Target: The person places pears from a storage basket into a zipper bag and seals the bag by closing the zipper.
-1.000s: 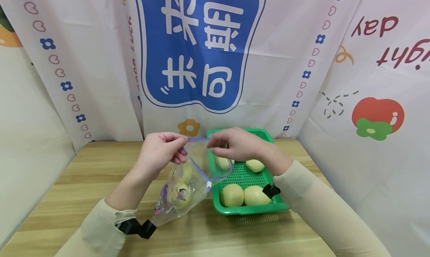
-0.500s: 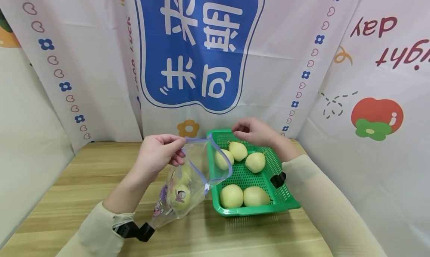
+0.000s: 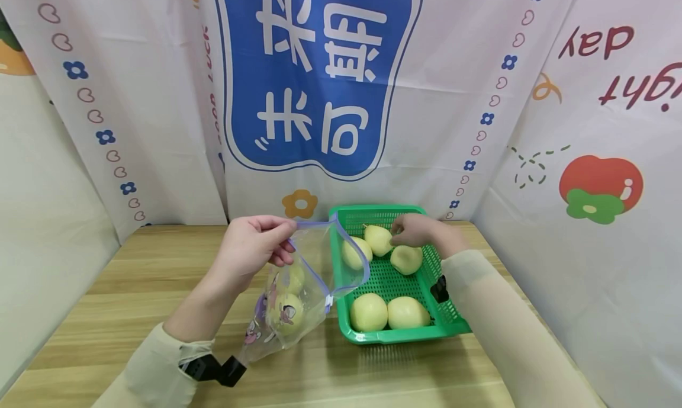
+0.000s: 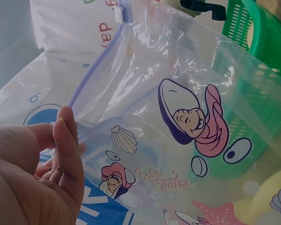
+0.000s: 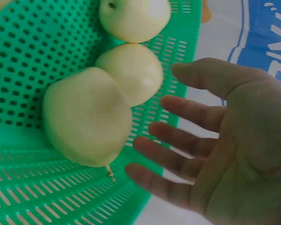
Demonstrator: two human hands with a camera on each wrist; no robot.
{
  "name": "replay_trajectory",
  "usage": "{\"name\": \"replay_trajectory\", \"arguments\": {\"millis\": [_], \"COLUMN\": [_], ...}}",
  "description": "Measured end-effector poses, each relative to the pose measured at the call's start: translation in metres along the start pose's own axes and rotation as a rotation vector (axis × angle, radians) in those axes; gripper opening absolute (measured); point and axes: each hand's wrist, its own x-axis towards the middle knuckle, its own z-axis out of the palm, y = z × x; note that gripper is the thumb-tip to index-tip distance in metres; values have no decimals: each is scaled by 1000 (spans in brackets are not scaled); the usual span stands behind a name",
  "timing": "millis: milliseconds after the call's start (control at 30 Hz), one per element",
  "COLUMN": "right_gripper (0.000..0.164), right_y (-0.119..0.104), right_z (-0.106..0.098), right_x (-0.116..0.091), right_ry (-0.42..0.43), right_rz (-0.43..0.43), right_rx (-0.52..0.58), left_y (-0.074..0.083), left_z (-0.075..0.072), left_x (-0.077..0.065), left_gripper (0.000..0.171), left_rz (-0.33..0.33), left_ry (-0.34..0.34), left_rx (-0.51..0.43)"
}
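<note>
White printed curtain (image 3: 442, 100) behind, wood tabletop (image 3: 149, 301) below. Green basket (image 3: 385, 337) right of the tabletop's centre, far end near the tabletop's far edge. Five pears (image 3: 369, 312) visible in it: two at its near edge, three toward its far edge. Clear bag (image 3: 309, 301) just left of the basket, mouth spread, purple rim (image 3: 315, 270), white slider (image 3: 328, 301); two pears show inside. Left hand (image 3: 253, 247) pinches the rim, thumb against fingers. Right hand (image 3: 418, 230) hovers over the basket's far right corner, beside the far pears, fingers apart, holding nothing.
</note>
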Motion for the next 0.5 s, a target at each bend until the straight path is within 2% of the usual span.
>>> {"name": "replay_trajectory", "arguments": {"millis": [167, 267, 367, 500], "right_gripper": [52, 58, 65, 67], "right_y": [1, 2, 4, 4], "right_z": [10, 17, 22, 25], "right_x": [-1, 0, 1, 3], "right_ry": [-107, -147, -159, -157], "right_rz": [64, 99, 124, 141], "right_rx": [-48, -31, 13, 32], "left_y": [-1, -2, -3, -3], "left_z": [0, 0, 0, -1], "left_x": [0, 0, 0, 0], "left_gripper": [39, 39, 39, 39], "left_rz": [8, 8, 6, 1], "left_ry": [-2, -2, -3, -1], "left_rx": [-5, -7, -7, -4]}}
